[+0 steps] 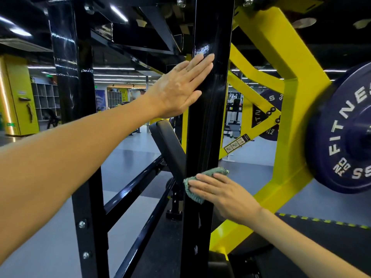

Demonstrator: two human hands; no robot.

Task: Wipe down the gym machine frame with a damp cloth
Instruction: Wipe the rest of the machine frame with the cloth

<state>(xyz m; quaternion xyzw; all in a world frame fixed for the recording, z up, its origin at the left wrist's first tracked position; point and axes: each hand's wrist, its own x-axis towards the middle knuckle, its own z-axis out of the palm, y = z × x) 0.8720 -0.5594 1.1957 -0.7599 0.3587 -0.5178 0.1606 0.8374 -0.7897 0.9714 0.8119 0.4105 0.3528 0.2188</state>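
Note:
A glossy black upright post [208, 121] of the gym machine frame stands in the middle of the head view. My left hand [180, 87] rests flat on its upper part, fingers straight. Lower down, my right hand [222, 193] presses a teal cloth [193, 192] against the post with straight fingers. The cloth shows above and to the left of the fingers; the rest is hidden under the palm. Wet streaks shine on the post between my hands.
A second black upright [80, 109] stands at the left, joined by black crossbars [132, 189]. A black pad [170, 149] leans behind the post. Yellow frame arms [285, 81] and a dark "FITNESS" weight plate [341, 137] fill the right. Grey floor lies below.

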